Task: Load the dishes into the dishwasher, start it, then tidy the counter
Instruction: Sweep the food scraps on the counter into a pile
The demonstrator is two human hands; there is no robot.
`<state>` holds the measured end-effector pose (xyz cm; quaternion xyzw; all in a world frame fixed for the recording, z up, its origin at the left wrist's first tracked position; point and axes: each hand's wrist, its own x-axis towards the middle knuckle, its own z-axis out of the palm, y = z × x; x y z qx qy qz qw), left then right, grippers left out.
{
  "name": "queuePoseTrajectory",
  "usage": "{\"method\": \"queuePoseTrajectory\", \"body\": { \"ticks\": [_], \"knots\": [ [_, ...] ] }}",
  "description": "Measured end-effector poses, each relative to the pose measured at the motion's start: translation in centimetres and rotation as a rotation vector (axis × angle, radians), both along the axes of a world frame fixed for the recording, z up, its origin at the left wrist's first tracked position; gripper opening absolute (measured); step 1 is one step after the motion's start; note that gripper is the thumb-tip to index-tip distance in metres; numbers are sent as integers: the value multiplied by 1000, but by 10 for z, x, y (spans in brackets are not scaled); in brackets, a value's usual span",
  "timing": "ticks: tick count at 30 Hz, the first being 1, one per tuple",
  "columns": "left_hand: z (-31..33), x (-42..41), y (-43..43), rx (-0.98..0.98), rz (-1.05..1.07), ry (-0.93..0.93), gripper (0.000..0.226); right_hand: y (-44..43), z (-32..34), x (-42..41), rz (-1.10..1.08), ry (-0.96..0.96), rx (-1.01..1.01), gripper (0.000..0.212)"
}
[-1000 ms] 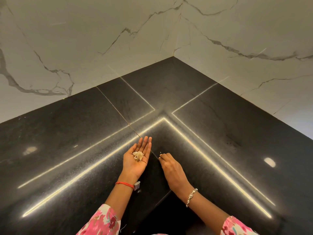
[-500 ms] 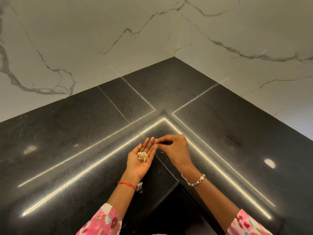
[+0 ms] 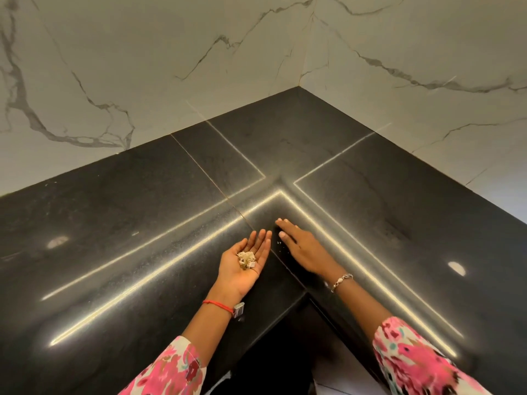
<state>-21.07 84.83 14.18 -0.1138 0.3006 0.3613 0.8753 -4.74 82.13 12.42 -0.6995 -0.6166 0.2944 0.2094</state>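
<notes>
Head camera looks down at one shiny black worktop [image 3: 114, 223] that bends round an inside corner. Two white walls with grey veins, one on the left [image 3: 142, 67] and one on the right [image 3: 427, 38], meet at its far corner.

Two hands are near the worktop's front inside corner. The left hand [image 3: 238, 276] lies palm up with its fingers loose and straight. One small pile of pale crumbs [image 3: 247, 259] sits in its palm. The right hand [image 3: 302, 246] lies flat, palm down, fingers straight, on the worktop just beside the left hand. It holds nothing. A few tiny white crumbs [image 3: 279, 243] lie on the worktop by its thumb.

One red thread [image 3: 218, 305] is round the left wrist and one silver bracelet [image 3: 340, 280] is round the right wrist. Two pink flowery sleeves, left [image 3: 171, 369] and right [image 3: 419, 360], show at the bottom.
</notes>
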Motion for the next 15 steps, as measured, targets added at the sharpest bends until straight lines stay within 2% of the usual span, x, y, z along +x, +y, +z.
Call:
{"method": "queuePoseTrajectory", "body": {
  "ticks": [4,7,10,12,13,14,15],
  "knots": [
    [0,-3,-19,29,-15,14,32,-28,-20,0,318,-296,29,54],
    [1,0,-42,52,-99,53,31,-59,-19,8,426,-260,48,51],
    [3,8,-78,59,-183,50,29,-82,-17,26,353,-29,15,40],
    [-4,14,-107,16,-235,46,29,-87,-11,33,139,331,-33,34],
    [-12,17,-120,-9,-260,49,30,-87,-8,37,43,478,5,33],
    [-20,20,-132,-34,-277,52,31,-87,-7,39,-16,530,47,33],
    [-31,23,-141,-73,-281,48,33,-84,-7,40,-31,502,59,34]
  ]
}}
